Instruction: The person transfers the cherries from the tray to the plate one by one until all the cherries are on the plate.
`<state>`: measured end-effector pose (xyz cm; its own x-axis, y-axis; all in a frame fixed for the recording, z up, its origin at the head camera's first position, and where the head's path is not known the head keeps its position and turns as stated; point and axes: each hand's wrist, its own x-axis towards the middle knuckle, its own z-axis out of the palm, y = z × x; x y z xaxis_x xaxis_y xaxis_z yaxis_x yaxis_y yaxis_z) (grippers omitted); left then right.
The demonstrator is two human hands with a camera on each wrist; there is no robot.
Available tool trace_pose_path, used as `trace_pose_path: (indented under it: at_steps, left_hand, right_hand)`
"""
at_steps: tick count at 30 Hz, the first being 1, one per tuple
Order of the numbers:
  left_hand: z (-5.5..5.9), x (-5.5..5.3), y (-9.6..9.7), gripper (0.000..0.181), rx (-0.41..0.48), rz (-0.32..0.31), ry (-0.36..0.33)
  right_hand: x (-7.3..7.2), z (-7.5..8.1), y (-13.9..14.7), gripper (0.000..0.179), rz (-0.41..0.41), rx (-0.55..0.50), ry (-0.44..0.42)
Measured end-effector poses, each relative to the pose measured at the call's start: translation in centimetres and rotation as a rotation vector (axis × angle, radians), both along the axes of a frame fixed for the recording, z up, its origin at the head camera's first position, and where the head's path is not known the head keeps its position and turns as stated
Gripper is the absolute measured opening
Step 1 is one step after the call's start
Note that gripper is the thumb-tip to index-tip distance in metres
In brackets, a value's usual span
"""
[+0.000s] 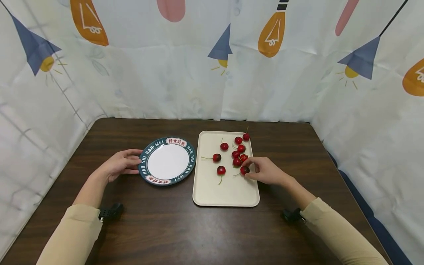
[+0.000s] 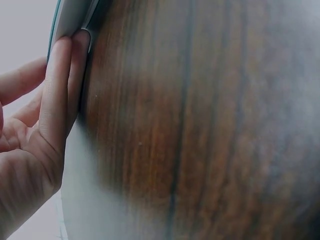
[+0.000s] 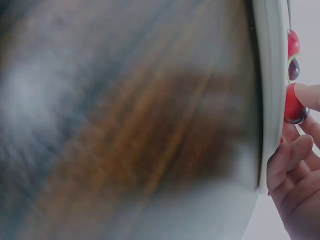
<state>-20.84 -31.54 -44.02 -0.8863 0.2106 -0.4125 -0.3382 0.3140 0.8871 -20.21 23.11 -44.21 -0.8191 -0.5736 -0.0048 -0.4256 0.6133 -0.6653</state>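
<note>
On the left, a round plate [image 1: 167, 162] with a white middle and a blue lettered rim lies on the table. My left hand [image 1: 120, 165] holds its left edge; the left wrist view shows fingers [image 2: 57, 90] against the rim's underside. To the right is a cream rectangular tray [image 1: 212, 193] bearing several dark red cherries [image 1: 236, 154] with stems. At the tray's right side, my right hand [image 1: 266, 171] pinches one cherry [image 1: 244, 170] between thumb and finger. That cherry [image 3: 294, 106] shows red and dark beside the fingertips in the right wrist view.
The dark wood table [image 1: 159, 224] extends around plate and tray. A patterned white curtain [image 1: 159, 81] hangs behind it and along both sides. Loose cherries [image 1: 216, 158] lie left of the cluster on the tray. Black wrist straps [image 1: 111, 211] sit at both cuffs.
</note>
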Motion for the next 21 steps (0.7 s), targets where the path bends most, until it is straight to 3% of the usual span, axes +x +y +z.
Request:
trace_pose_path:
  at_steps: [10, 15, 21]
  left_hand:
    - [-0.8, 0.2, -0.2, 0.065, 0.007, 0.003, -0.020]
    - [-0.5, 0.0, -0.2, 0.065, 0.005, 0.012, -0.006]
    - [-0.1, -0.1, -0.1, 0.065, 0.004, 0.010, -0.015]
  right_hand:
    - [-0.3, 1.5, 0.0, 0.027, -0.015, -0.030, 0.057]
    - [-0.9, 2.8, -1.0, 0.029, -0.038, -0.078, 0.089]
    - [-1.5, 2.9, -2.4, 0.029, -0.030, -0.138, 0.084]
